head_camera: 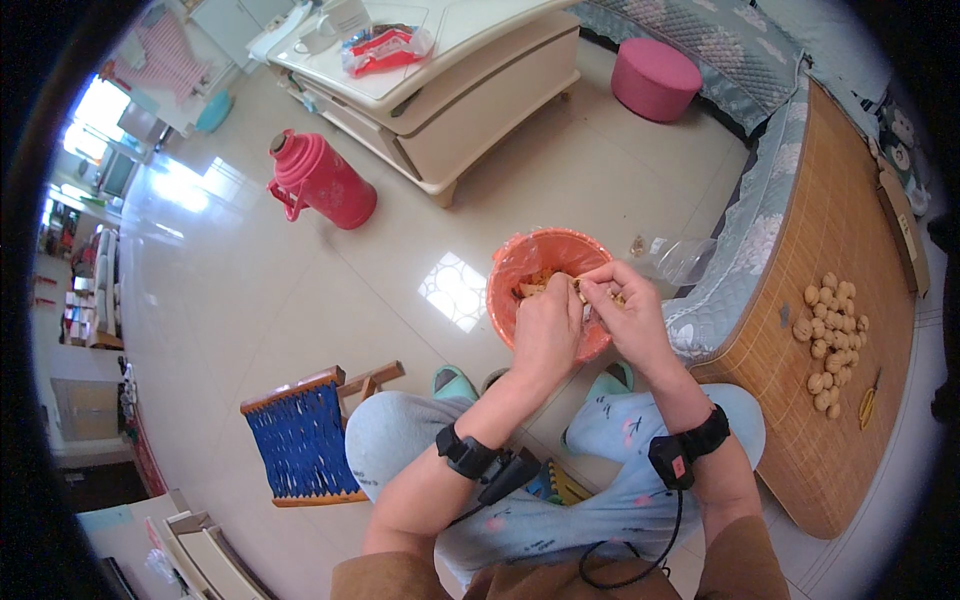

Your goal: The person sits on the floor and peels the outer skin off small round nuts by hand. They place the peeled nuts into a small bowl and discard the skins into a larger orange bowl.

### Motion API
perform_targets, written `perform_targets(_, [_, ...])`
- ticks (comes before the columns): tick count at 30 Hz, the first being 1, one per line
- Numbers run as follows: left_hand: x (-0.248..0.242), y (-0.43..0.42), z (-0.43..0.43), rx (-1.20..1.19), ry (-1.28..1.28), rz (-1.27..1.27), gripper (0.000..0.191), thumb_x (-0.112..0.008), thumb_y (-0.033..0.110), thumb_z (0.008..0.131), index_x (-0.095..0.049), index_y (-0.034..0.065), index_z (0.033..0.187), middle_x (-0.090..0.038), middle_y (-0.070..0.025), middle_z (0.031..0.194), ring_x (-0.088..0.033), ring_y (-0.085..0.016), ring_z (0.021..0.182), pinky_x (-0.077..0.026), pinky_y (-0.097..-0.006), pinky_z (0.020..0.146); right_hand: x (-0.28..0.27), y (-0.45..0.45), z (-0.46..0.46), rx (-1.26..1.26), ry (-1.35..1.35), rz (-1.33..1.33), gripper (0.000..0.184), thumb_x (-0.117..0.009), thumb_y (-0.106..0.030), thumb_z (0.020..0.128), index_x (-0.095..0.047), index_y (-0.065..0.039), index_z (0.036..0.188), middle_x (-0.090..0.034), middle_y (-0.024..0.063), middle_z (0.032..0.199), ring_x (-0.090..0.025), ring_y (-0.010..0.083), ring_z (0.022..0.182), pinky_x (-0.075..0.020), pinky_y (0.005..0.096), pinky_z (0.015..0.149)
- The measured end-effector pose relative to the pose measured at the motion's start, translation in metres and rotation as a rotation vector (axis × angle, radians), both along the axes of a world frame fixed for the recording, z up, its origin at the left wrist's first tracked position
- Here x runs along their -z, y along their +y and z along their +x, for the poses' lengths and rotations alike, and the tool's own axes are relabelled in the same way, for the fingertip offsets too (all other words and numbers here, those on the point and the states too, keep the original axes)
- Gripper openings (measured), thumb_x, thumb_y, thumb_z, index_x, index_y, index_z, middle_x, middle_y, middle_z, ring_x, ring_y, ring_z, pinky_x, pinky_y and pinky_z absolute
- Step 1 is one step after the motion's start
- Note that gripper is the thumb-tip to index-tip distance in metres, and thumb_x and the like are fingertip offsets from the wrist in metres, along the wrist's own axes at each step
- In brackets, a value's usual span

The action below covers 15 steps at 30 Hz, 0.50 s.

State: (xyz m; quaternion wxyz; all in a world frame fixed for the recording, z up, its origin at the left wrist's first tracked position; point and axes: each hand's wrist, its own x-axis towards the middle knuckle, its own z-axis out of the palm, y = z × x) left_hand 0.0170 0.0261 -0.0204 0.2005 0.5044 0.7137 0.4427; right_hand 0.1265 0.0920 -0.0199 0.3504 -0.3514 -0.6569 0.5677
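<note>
Both my hands meet over an orange plastic bucket (pixel 499 300) that stands on the floor before me and has a clear plastic liner. The fingertips of my left hand (pixel 550 324) and my right hand (pixel 628 307) pinch a small piece of walnut (pixel 580 291) between them. Inside the bucket lie shell pieces (pixel 534 283). To the right, a pile of whole walnuts (pixel 832 330) rests on a bamboo mat (pixel 757 337), with yellow-handled scissors (pixel 868 409) beside it.
A clear plastic container (pixel 686 260) lies right of the bucket. A pink thermos flask (pixel 326 180) stands on the tiled floor, left of a white table (pixel 487 97). A folding stool with blue webbing (pixel 304 442) is at my left, a pink round pouf (pixel 655 80) at the back.
</note>
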Motion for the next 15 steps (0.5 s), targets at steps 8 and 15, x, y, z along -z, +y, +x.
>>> perform_targets(8, [-0.004,0.002,-0.013,0.078,-0.404,-0.057,0.024,-0.046,0.014,0.099,-0.060,-0.0033,0.090,-0.062,-0.0149,0.066,-0.064,-0.024,0.057,-0.050,-0.0359,0.053,-0.004,0.007,0.007,0.016,-0.008,-0.169,0.012,-0.060,-0.012,0.095,-0.061,0.000,0.094,-0.066,0.0020,0.085,-0.060,0.0067,0.079,-0.0488,0.0245,0.071])
perform_targets(15, [-0.009,0.005,-0.016,0.057,-1.140,-0.138,0.028,-0.043,0.022,0.103,-0.063,0.0025,0.102,-0.066,-0.0014,0.086,-0.061,-0.008,0.073,-0.046,-0.0201,0.062,-0.011,0.010,0.010,0.046,0.032,-0.200,0.013,-0.060,-0.011,0.095,-0.065,0.001,0.095,-0.066,0.0014,0.086,-0.059,0.0063,0.081,-0.0481,0.0240,0.073])
